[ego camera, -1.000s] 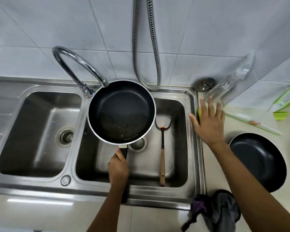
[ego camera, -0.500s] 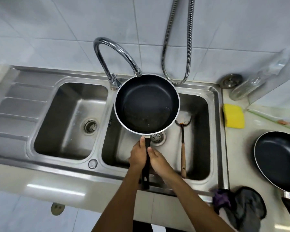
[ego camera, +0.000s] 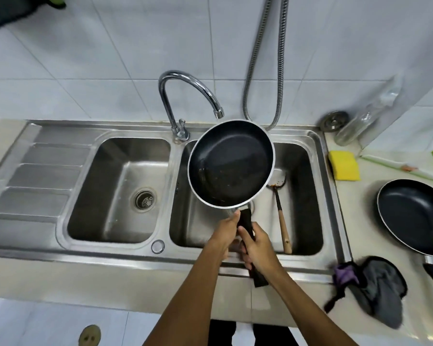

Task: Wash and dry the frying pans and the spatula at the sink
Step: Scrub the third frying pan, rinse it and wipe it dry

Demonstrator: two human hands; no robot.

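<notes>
Whereas the right hand (ego camera: pixel 256 245) lay flat by the yellow sponge (ego camera: pixel 344 166) a second ago, it now joins the left hand (ego camera: pixel 225 229) gripping the black handle (ego camera: pixel 246 221); round non-stick frying pan (ego camera: pixel 231 163), steel-rimmed, tilts over the right basin (ego camera: pixel 303 196) beneath the chrome faucet (ego camera: pixel 185 78). Rinsing judged imminent; wooden-handled spatula (ego camera: pixel 281 216) lies soiled there
</notes>
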